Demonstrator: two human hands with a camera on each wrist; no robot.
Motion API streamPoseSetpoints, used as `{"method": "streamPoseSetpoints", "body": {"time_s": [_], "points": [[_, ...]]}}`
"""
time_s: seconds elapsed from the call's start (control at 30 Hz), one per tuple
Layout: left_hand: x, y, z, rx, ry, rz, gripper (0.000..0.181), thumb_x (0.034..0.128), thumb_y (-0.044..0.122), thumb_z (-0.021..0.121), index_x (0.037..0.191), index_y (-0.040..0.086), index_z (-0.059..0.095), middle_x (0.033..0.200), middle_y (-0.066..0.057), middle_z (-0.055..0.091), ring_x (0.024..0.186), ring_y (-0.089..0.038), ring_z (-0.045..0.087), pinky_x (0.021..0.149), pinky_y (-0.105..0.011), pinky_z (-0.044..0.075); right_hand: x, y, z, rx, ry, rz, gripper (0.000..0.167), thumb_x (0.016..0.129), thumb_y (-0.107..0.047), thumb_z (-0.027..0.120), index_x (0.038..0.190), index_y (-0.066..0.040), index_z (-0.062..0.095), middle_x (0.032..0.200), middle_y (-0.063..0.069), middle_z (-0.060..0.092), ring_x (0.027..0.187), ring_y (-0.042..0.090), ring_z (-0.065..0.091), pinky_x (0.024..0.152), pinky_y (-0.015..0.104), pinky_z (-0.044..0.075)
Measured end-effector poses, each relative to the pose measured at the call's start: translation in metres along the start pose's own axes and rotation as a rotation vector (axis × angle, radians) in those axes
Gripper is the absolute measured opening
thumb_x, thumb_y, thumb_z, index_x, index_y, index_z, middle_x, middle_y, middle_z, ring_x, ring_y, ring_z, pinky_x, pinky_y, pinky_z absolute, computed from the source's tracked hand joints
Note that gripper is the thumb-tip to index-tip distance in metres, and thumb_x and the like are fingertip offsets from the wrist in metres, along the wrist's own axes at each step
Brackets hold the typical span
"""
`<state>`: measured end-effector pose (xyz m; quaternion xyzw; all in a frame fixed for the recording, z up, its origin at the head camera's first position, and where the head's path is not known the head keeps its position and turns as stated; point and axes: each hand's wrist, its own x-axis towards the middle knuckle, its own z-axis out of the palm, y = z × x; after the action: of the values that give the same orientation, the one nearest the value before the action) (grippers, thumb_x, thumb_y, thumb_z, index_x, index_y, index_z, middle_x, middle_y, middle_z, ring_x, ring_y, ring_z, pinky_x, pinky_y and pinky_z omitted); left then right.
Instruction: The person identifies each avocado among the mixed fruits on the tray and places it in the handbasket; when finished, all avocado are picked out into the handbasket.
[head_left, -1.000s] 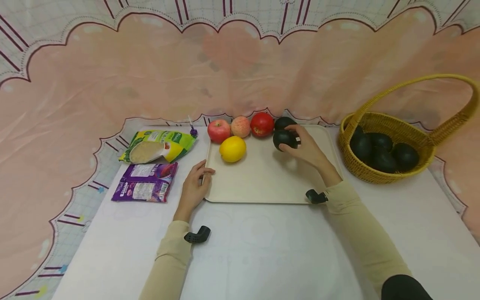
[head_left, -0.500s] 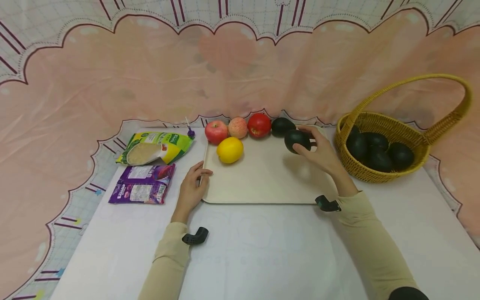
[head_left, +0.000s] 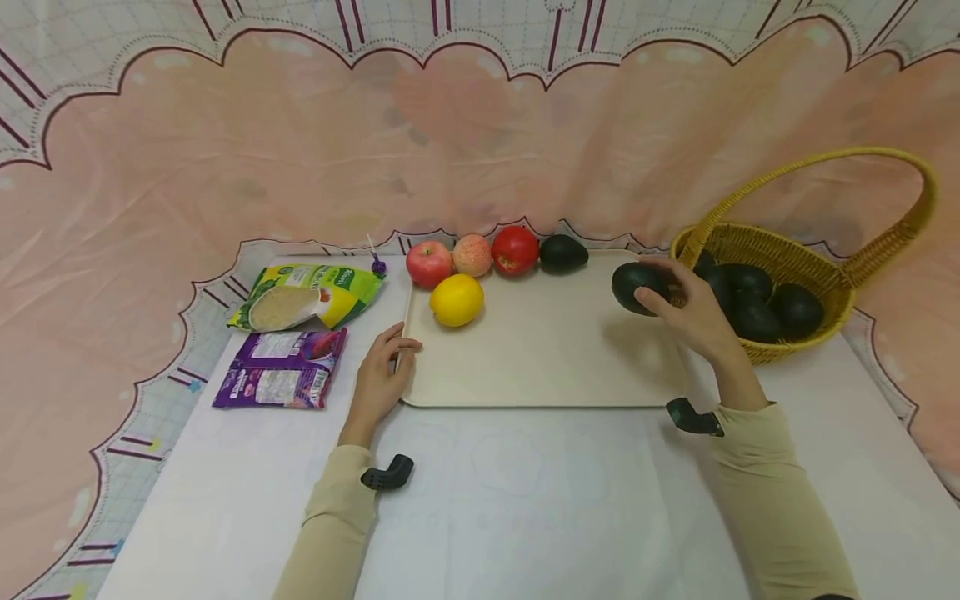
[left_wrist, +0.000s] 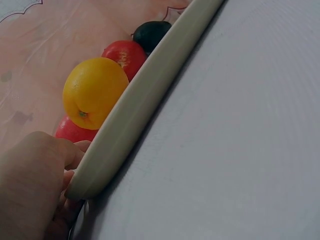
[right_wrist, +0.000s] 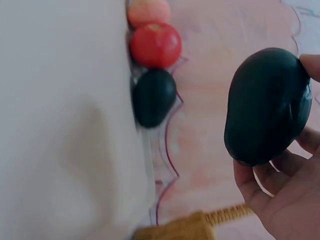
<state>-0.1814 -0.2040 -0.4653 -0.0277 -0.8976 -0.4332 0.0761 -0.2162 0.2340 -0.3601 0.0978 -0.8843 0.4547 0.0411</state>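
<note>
My right hand (head_left: pixel 693 312) holds a dark green avocado (head_left: pixel 640 288) above the right side of the cream tray (head_left: pixel 540 367), thumb and fingers curled around it. The right wrist view shows this avocado (right_wrist: pixel 267 107) large and clear of the tray. At the tray's left edge, my left hand (head_left: pixel 381 379) grips the rim; in the left wrist view its fingers lie on both sides of the tray's corner (left_wrist: pixel 92 175). A second avocado (head_left: pixel 563 253) lies at the tray's back edge, beside a red pomegranate-like fruit (head_left: pixel 515 251).
Also on the tray are an apple (head_left: pixel 429 264), a peach (head_left: pixel 472 254) and a yellow lemon-like fruit (head_left: pixel 457 300). To the right stands a tall-handled wicker basket (head_left: pixel 795 350) with several avocados. Left of the tray lie a green-yellow bag (head_left: pixel 307 296) and a purple packet (head_left: pixel 281 369).
My right hand has lifted the avocado from beside the other one and carried it right, toward the basket. My left hand has stayed at the tray's edge.
</note>
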Motion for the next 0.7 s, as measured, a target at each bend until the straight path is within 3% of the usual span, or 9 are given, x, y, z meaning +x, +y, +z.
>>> {"method": "streamPoseSetpoints", "body": {"time_s": [0.3,0.7], "points": [[0.001,-0.002,0.002,0.007,-0.004,-0.006,0.019,0.0956,0.019,0.050,0.103,0.015,0.067,0.147,-0.003,0.041,0.121,-0.027,0.054,0.099,-0.046,0.046,-0.014,0.011,-0.028,-0.045,0.056,0.021,0.048,0.091,-0.030,0.061,0.136,-0.021,0.047,0.121,-0.004,0.053,0.095,-0.007,0.052,0.078,0.005,0.041],[-0.001,0.003,0.000,0.002,0.008,0.004,0.019,0.0953,0.017,0.050,0.103,0.013,0.067,0.146,-0.006,0.042,0.119,-0.029,0.055,0.097,-0.046,0.047,-0.028,0.035,-0.056,-0.109,0.086,0.089,0.050,0.091,-0.035,0.060,0.137,-0.023,0.046,0.122,-0.009,0.051,0.094,-0.012,0.049,0.072,0.003,0.041]]}}
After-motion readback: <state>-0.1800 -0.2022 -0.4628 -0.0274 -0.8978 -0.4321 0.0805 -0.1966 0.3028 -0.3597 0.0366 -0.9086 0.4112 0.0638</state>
